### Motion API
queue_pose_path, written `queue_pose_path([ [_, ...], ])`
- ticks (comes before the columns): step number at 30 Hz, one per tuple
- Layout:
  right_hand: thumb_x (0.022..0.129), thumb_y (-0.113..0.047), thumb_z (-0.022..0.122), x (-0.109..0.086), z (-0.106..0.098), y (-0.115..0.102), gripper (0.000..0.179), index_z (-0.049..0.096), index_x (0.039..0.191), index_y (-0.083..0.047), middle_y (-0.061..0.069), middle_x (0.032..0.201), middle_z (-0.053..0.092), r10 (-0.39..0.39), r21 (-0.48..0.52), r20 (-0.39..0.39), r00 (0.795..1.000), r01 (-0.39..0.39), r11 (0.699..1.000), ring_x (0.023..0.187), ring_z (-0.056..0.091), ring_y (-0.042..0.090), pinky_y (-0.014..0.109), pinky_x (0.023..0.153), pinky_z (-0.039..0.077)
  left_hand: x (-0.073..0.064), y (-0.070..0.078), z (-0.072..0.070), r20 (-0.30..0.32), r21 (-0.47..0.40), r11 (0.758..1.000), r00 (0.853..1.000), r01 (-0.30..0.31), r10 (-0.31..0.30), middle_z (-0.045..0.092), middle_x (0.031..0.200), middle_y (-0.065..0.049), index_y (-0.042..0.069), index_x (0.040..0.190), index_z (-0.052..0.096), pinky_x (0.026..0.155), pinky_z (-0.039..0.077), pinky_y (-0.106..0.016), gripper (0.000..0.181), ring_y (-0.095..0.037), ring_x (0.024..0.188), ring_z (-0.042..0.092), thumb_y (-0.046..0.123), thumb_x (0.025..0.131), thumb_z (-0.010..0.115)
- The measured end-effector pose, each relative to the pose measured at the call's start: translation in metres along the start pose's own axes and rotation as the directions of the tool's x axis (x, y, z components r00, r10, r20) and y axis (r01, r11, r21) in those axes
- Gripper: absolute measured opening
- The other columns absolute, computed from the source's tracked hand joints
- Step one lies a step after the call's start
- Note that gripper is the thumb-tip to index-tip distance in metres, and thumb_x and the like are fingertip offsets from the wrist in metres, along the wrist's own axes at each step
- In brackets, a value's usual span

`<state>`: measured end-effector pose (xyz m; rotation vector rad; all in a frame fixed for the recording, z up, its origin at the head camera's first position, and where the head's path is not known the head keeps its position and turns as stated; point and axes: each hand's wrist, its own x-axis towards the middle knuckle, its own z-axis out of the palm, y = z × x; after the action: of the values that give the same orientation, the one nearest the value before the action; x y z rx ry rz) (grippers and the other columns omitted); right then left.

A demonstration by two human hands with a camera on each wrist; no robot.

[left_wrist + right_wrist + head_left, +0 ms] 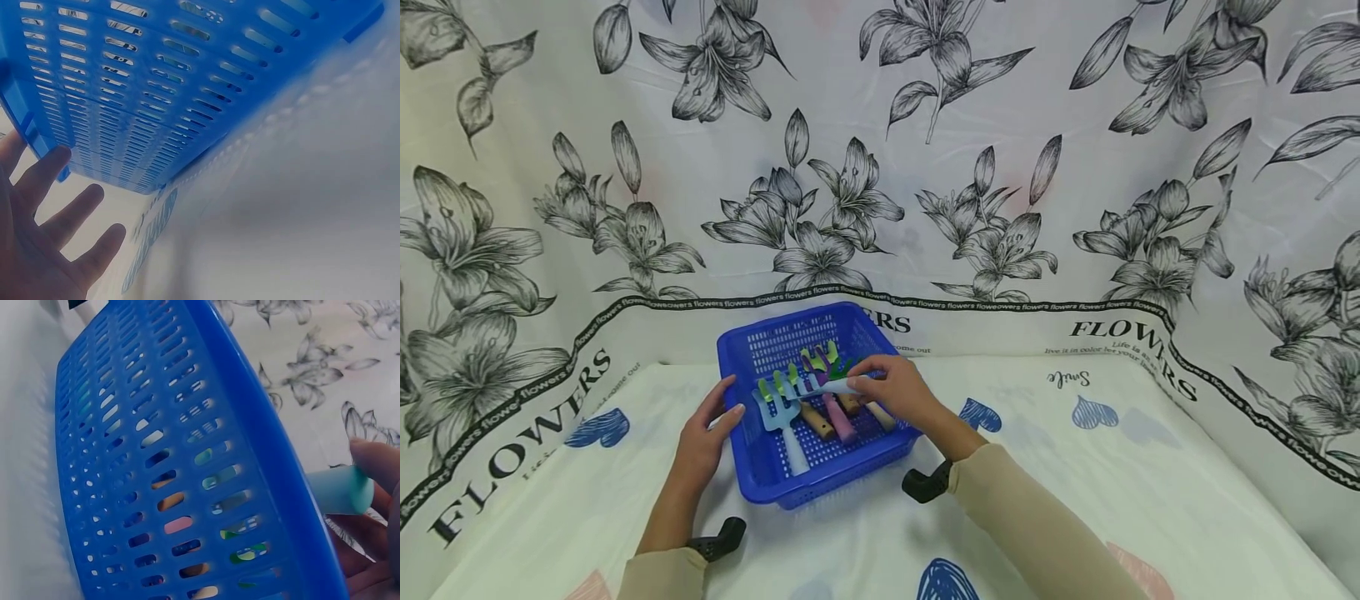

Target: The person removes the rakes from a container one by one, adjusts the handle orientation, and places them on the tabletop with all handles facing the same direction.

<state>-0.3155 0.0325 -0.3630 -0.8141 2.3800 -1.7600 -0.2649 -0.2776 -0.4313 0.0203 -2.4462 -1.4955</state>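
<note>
A blue plastic basket (820, 487) with slotted walls holds several small garden tools. Over its right part, my right hand (898, 390) pinches the pale blue handle (842, 386) of a garden tool. The handle's rounded end (344, 489) shows between thumb and fingers in the right wrist view. Its head points left and overlaps other tines. At the basket's left rim is my left hand (702, 433), fingers spread and fairly straight along the outside, thumb by the rim. A pale blue hand fork (786, 421) lies in the basket's left side.
Also in the basket are a pink handle (838, 418), a wooden handle (816, 421) and several green-tipped tines (778, 383). The basket stands on a white cloth (1037, 492) printed with hearts. Behind it hangs a flower-patterned curtain (985, 108).
</note>
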Motion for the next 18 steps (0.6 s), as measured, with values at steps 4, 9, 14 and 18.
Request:
queue_pose_path([
  [4, 0.093, -0.020, 0.068, -0.001, 0.002, -0.001, 0.019, 0.071, 0.104, -0.005, 0.010, 0.097, 0.069, -0.027, 0.011, -0.091, 0.995, 0.028, 1.000, 0.082, 0.071, 0.029, 0.040, 0.076, 0.058, -0.001, -0.001, -0.002, -0.003, -0.007, 1.000, 1.000, -0.001, 0.001, 0.029, 0.156, -0.014, 0.028, 0.155, 0.025, 0.104, 0.026, -0.068, 0.067, -0.042, 0.140, 0.027, 0.051, 0.097, 0.049],
  [9, 0.093, -0.018, 0.067, -0.005, 0.003, -0.003, 0.022, 0.070, 0.105, -0.001, 0.013, 0.100, 0.068, -0.102, 0.043, -0.194, 0.976, 0.113, 0.993, 0.077, 0.072, 0.024, 0.042, 0.073, 0.058, -0.001, -0.002, -0.002, -0.002, -0.021, 1.000, 1.000, 0.000, 0.000, 0.030, 0.155, -0.016, 0.028, 0.155, 0.026, 0.104, 0.025, -0.069, 0.066, -0.042, 0.140, 0.028, 0.050, 0.097, 0.049],
  [14, 0.094, -0.013, 0.065, -0.011, 0.002, -0.010, 0.022, 0.067, 0.108, 0.004, 0.019, 0.105, 0.065, -0.135, 0.106, -0.267, 0.954, 0.169, 0.980, 0.086, 0.070, 0.035, 0.042, 0.076, 0.058, 0.001, -0.002, -0.002, -0.006, -0.023, 1.000, 1.000, 0.004, -0.004, 0.032, 0.154, -0.016, 0.030, 0.155, 0.026, 0.104, 0.025, -0.068, 0.065, -0.042, 0.140, 0.028, 0.050, 0.097, 0.049],
  [18, 0.095, -0.007, 0.063, -0.023, -0.001, -0.025, 0.021, 0.065, 0.110, 0.007, 0.022, 0.103, 0.066, -0.168, 0.104, -0.339, 0.926, 0.214, 0.971, 0.089, 0.068, 0.041, 0.041, 0.077, 0.057, 0.001, -0.002, -0.002, -0.004, -0.025, 1.000, 1.000, 0.000, 0.000, 0.032, 0.154, -0.017, 0.029, 0.155, 0.026, 0.104, 0.026, -0.068, 0.065, -0.042, 0.139, 0.029, 0.049, 0.098, 0.049],
])
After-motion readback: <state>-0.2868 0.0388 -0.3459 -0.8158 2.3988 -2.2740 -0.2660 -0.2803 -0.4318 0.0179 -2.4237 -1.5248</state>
